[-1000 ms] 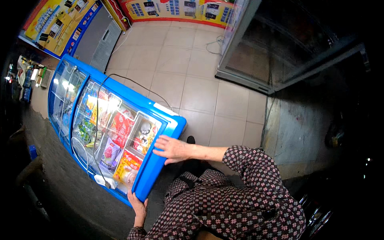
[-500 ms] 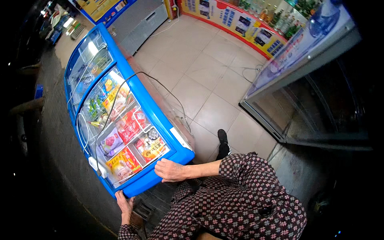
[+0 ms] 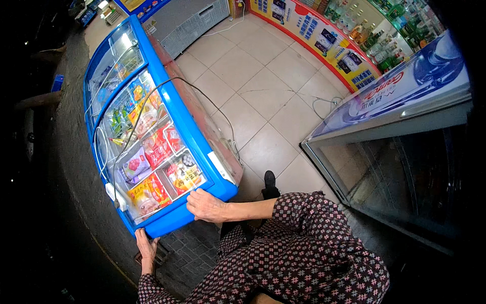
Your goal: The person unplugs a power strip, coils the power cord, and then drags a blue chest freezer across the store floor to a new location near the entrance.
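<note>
A chest freezer (image 3: 172, 109) with a bright blue frame and curved glass top stretches from near me toward the far left. My left hand (image 3: 146, 247) grips its near left corner, the fingertips hooked at the blue rim. On the near end, further right, my right hand (image 3: 205, 205) is closed over the blue edge with bent fingers. Through the glass I see a purple packet (image 3: 133, 164), a red packet (image 3: 161, 146) and a yellow-and-red packet (image 3: 151, 195) among other frozen goods. A dark cable (image 3: 195, 88) loops across the lid and down the right side.
To the right stands a glass-doored display fridge (image 3: 379, 152). Behind the pale tiled floor (image 3: 258, 111), a red-edged counter (image 3: 316, 38) carries bottles (image 3: 359, 33). A grey cabinet (image 3: 187, 25) stands beyond the freezer. Another thin cable (image 3: 324, 104) lies near the fridge. Dark pavement is on the left.
My view has shifted, and the freezer and both hands now appear slightly farther left. Both hands keep their hold on the rim. Whether the freezer itself moved, I cannot tell.
</note>
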Demonstrator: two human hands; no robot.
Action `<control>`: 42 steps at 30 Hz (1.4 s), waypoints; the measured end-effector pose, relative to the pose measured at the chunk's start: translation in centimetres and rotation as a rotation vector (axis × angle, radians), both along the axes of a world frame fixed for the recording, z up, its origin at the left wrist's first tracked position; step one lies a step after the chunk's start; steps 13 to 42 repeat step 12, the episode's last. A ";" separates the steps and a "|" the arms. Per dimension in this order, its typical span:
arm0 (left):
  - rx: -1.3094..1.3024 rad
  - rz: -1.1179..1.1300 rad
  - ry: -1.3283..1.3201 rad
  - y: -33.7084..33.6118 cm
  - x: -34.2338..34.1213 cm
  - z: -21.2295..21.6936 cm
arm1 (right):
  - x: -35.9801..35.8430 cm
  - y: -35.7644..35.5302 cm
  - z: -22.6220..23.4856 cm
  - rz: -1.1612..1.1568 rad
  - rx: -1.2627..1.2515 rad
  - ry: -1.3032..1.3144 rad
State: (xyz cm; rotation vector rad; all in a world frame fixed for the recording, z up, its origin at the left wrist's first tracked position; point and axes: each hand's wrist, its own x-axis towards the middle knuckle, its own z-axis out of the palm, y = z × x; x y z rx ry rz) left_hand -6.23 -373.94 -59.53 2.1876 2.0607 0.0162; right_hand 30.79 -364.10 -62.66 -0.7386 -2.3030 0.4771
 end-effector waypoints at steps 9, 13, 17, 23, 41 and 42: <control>0.001 0.015 0.043 2.0 5.7 3.8 | 3.8 3.1 3.2 -0.166 -0.109 0.030; 0.028 -0.013 0.039 2.0 7.1 4.4 | 4.8 4.5 3.3 -0.216 -0.081 0.067; 0.028 -0.013 0.039 2.0 7.1 4.4 | 4.8 4.5 3.3 -0.216 -0.081 0.067; 0.028 -0.013 0.039 2.0 7.1 4.4 | 4.8 4.5 3.3 -0.216 -0.081 0.067; 0.028 -0.013 0.039 2.0 7.1 4.4 | 4.8 4.5 3.3 -0.216 -0.081 0.067; 0.028 -0.013 0.039 2.0 7.1 4.4 | 4.8 4.5 3.3 -0.216 -0.081 0.067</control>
